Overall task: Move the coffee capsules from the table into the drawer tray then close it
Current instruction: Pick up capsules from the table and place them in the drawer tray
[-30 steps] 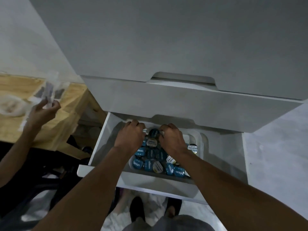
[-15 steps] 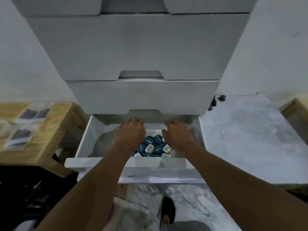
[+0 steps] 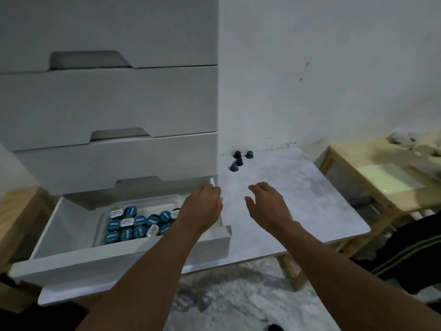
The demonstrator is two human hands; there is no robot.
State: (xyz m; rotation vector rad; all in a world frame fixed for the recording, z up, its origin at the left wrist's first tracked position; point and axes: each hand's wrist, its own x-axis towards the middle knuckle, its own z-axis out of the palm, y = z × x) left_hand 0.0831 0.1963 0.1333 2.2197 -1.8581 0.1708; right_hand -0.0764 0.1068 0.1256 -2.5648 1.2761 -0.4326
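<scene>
The bottom drawer (image 3: 71, 256) of a white cabinet stands pulled out. A clear tray (image 3: 100, 225) inside it holds several blue and white coffee capsules (image 3: 133, 223). Several dark capsules (image 3: 239, 160) sit dome-up at the far left of the marble table (image 3: 310, 199), next to the cabinet. My left hand (image 3: 202, 209) hovers over the drawer's right side with its fingers loosely curled, empty. Over the table, my right hand (image 3: 267, 206) is spread with relaxed fingers and holds nothing. Both hands are short of the dark capsules.
Above the open drawer the cabinet's upper drawers (image 3: 107, 103) are closed. A wooden table (image 3: 381, 177) stands to the right, another wooden surface (image 3: 16, 216) to the left. A person's dark clothing (image 3: 405, 254) is at the right edge. White wall behind.
Both hands have left the tray in the drawer and moved right toward the marble table. The view has swung right, bringing the dark capsules on the table into sight.
</scene>
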